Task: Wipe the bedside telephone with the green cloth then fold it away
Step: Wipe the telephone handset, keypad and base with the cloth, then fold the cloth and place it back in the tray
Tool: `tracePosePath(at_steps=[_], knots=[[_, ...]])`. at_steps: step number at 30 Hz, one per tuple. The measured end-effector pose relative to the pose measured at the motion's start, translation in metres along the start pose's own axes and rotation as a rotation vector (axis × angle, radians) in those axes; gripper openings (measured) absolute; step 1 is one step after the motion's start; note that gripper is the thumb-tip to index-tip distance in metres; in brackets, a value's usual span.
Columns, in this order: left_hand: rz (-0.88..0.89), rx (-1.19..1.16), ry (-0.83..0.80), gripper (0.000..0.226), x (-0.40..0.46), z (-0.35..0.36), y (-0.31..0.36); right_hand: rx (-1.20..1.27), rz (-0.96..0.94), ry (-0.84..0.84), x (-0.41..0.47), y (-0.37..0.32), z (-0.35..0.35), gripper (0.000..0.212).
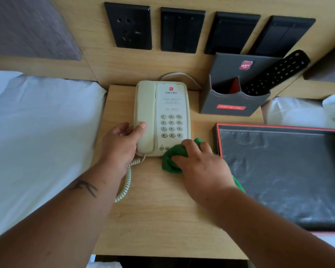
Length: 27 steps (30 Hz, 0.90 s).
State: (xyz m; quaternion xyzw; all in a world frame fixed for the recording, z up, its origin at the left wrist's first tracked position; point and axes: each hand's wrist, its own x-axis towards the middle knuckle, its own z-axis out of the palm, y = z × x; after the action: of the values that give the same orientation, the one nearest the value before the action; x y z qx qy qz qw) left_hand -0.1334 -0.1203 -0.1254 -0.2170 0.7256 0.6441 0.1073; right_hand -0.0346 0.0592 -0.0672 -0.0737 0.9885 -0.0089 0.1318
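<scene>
- Telephone [162,118] sits on wooden bedside table [159,219].
- Left hand [120,144] grasps handset [145,117], seated in cradle.
- Right hand [199,163] clenches bunched green cloth [170,161] against phone's near right corner.

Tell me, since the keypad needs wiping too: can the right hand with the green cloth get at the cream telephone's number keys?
Probably yes. The right hand presses the green cloth at the cream telephone's near corner, just below the number keys, which lie uncovered. The left hand grips only the handset beside them.

1 phone [162,117], 1 cloth [172,161], 4 wall plates [131,26]
</scene>
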Motion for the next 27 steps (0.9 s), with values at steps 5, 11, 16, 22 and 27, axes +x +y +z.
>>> tracePosePath(at_steps=[5, 11, 16, 22, 27], knots=[[0.089, 0.148, 0.084, 0.072, -0.009, 0.003, 0.007, 0.065, 0.188, -0.051, -0.003, 0.009, -0.005, 0.040], [0.364, 0.470, 0.168, 0.052, -0.042, 0.017, 0.028, 0.641, 0.366, 0.098, -0.012, 0.029, -0.023, 0.041], [0.337, 0.285, -0.216, 0.053, -0.091, 0.030, 0.066, 1.235, 0.295, 0.228, -0.032, 0.036, -0.046, 0.066], [0.246, 0.144, -0.419, 0.050, -0.140, 0.035, 0.112, 1.635, 0.226, 0.254, -0.061, 0.051, -0.092, 0.076], [0.280, 0.197, -0.390, 0.056, -0.168, 0.032, 0.156, 1.407, 0.403, 0.370, -0.082, 0.072, -0.128, 0.078]])
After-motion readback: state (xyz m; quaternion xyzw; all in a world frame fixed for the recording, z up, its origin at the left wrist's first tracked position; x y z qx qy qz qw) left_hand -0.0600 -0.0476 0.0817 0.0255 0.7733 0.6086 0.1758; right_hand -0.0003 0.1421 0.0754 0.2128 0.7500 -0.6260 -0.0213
